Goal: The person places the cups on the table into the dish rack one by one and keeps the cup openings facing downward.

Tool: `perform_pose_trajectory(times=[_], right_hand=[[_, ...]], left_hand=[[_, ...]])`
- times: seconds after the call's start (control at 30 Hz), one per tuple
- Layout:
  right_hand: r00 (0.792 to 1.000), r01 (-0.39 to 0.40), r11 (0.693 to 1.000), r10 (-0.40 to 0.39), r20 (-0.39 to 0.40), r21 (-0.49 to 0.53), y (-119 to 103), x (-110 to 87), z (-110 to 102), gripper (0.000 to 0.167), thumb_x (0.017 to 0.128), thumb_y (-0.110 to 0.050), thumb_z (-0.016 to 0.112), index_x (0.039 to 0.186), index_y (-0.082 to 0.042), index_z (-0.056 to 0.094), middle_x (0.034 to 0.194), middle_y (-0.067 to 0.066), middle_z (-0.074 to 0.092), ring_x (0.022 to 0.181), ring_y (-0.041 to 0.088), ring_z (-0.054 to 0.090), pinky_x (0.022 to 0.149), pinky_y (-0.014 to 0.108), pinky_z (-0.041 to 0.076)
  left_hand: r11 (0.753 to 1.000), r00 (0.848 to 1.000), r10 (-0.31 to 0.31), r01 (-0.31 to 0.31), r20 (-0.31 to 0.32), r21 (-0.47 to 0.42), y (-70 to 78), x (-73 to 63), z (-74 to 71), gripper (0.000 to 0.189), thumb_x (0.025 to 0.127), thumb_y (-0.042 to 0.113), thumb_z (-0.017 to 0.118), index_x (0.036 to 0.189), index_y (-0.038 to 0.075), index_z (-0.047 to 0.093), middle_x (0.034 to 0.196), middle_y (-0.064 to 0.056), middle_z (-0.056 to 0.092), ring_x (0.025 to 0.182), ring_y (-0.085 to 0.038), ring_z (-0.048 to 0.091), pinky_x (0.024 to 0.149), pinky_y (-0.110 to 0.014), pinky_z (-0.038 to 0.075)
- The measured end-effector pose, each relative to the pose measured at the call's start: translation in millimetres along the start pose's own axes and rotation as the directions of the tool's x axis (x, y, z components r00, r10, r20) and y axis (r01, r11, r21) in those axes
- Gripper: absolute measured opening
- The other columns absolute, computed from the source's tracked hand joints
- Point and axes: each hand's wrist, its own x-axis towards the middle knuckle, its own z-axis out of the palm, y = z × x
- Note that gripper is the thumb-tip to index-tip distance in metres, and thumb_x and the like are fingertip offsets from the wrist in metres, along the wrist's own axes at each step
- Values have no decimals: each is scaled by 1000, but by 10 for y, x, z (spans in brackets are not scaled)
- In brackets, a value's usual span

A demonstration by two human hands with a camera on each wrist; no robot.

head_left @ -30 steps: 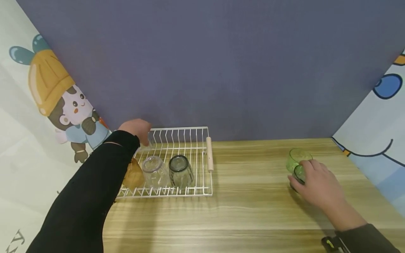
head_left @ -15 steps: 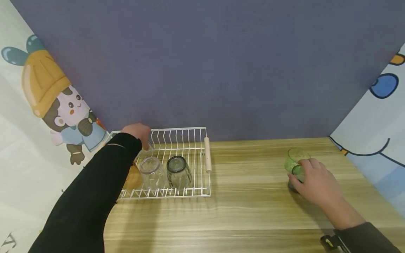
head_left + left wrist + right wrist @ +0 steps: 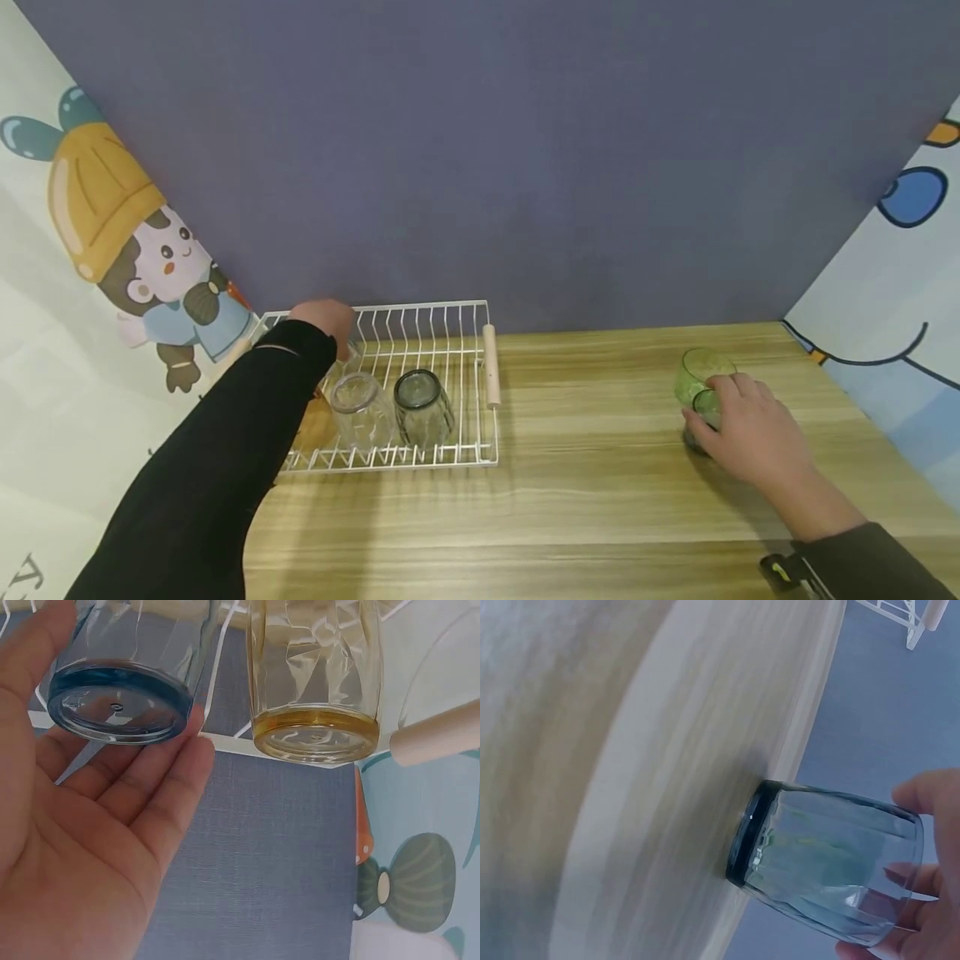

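My left hand [image 3: 328, 323] reaches into the back left of the white wire rack [image 3: 423, 305]. In the left wrist view its thumb and fingers hold a blue-tinted drinking glass [image 3: 120, 701], base up. An amber glass [image 3: 315, 697] stands base up beside it. At the right, my right hand [image 3: 761, 437] grips the rim of a grey-blue drinking glass [image 3: 825, 862] from above; the glass stands upright on the table. A green glass [image 3: 696, 375] is just behind it, partly hidden by the hand.
Toward the rack's front are a clear glass [image 3: 363, 412] and a dark grey glass [image 3: 423, 408], both base up, and an amber-brown one [image 3: 315, 423] partly behind my sleeve. The rack has a wooden handle [image 3: 491, 367]. A grey-blue wall [image 3: 525, 167] rises behind the table.
My left hand has lowered slightly at the rack's back left. The view has shifted a little; my right hand keeps its grip on the grey-blue glass beside the green one.
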Motion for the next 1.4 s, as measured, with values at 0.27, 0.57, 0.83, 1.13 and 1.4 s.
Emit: perform_pose_trajectory(times=[0.27,0.57,0.83,1.13,1.4], right_hand=[[1000,-12,1000,12,4,5,-13,-6,9,62,93,-34,72,127,14,54,120,37,54,108,57,52,84,70,46],[1000,7,1000,-7,-15,-4,7,-12,17,60,93,-34,73,125,14,55,119,37,55,107,56,53,84,69,46],[1000,11,1000,-11,-3,-2,9,-11,16,60,92,-34,73,124,14,56,115,36,56,104,54,54,82,67,47],[999,27,1000,-27,-25,-7,46,-19,-5,59,91,-33,75,123,13,58,114,35,56,102,53,55,79,66,48],[1000,2,1000,-1,23,-3,62,-21,-18,62,92,-37,74,125,13,58,116,35,55,103,54,54,79,67,47]], left_hand=[[995,998,37,-41,44,89,75,37,-30,25,85,20,85,98,5,71,105,-16,71,100,-36,67,79,-55,59],[993,998,58,-60,23,103,142,-15,-103,24,84,22,85,95,7,70,103,-14,71,99,-35,67,79,-56,58],[995,997,74,-73,15,-65,-129,-148,-434,52,92,32,78,131,0,64,127,-22,65,116,-43,60,93,-58,51],[953,967,79,-145,-243,-265,-293,-782,-533,57,99,35,70,141,-2,55,142,-29,48,128,-49,49,101,-63,44],[897,869,85,-280,-487,-343,223,-1288,-214,55,99,29,72,144,4,53,151,-19,42,134,-42,48,105,-60,45]])
